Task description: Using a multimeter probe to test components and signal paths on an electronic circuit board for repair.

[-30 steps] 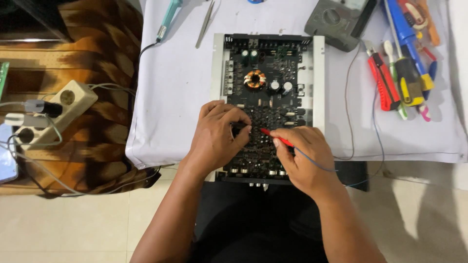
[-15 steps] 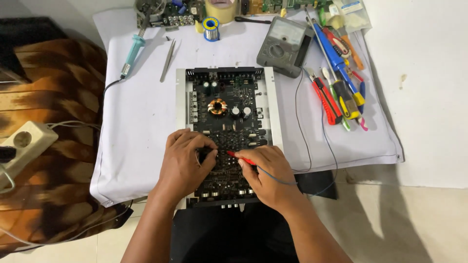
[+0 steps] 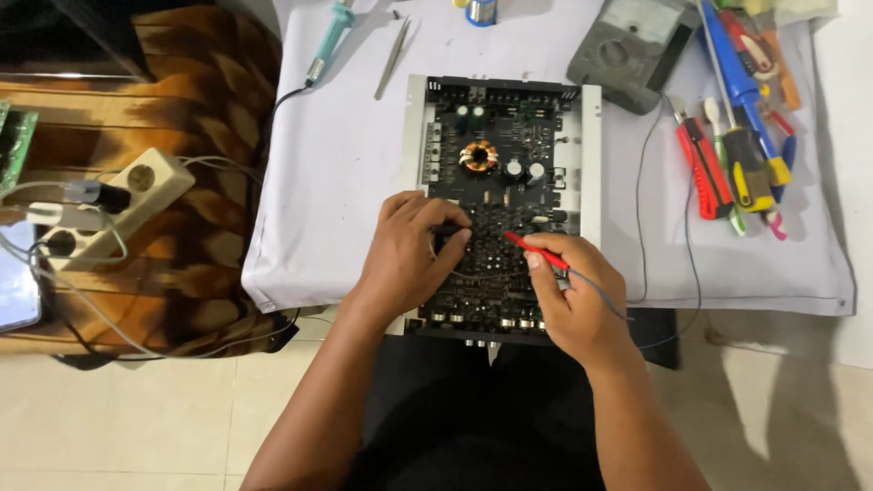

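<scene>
A large black circuit board (image 3: 505,173) in a grey metal frame lies on a white cloth (image 3: 346,173), with a copper coil (image 3: 478,155) near its middle. My left hand (image 3: 409,250) rests on the board's lower left part, fingers curled on a black probe whose tip is hidden. My right hand (image 3: 573,295) pinches a red probe (image 3: 536,251), its tip touching the board just right of my left fingers. A thin grey lead runs from the red probe toward the grey multimeter (image 3: 632,50) at the back right.
A soldering iron (image 3: 329,36) and tweezers (image 3: 393,55) lie at the back left. Screwdrivers, pliers and cutters (image 3: 737,145) lie at the right. A white power strip (image 3: 118,205) with plugs sits on a patterned cloth at the left. Tiled floor lies below.
The view has shifted, so the board sits further right and the power strip is back in view. Both hands stay on the board with the probes in nearly the same spots.
</scene>
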